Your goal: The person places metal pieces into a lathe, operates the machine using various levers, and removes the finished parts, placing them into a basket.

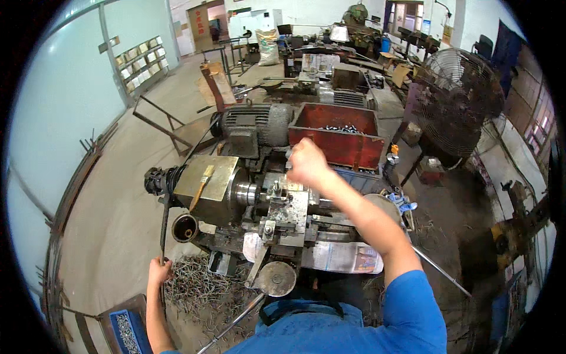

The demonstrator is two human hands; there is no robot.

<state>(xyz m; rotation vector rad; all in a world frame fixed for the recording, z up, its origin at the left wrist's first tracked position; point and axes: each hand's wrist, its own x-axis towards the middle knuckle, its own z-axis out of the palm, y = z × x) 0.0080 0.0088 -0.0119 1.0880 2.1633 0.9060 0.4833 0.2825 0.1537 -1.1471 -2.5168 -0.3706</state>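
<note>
A small, oily metal-turning lathe (289,212) stands in front of me. At the lower left my left hand (158,272) is closed round the lower end of a long dark rod (164,227), which runs up to the left end of the machine. My right arm reaches over the lathe bed. My right hand (308,163) is closed above the far side of the tool slide, just in front of a red box (336,147); whatever its fingers hold is hidden. A brush (203,187) lies on the metal cover (221,168) of the headstock, left of the chuck (244,193).
Behind the headstock sits a motor (256,124). A round pot (185,228) and a heap of metal shavings (200,289) are at the left. A blue tray (126,331) of small metal parts stands lower left. A large fan (457,100) rises at the right.
</note>
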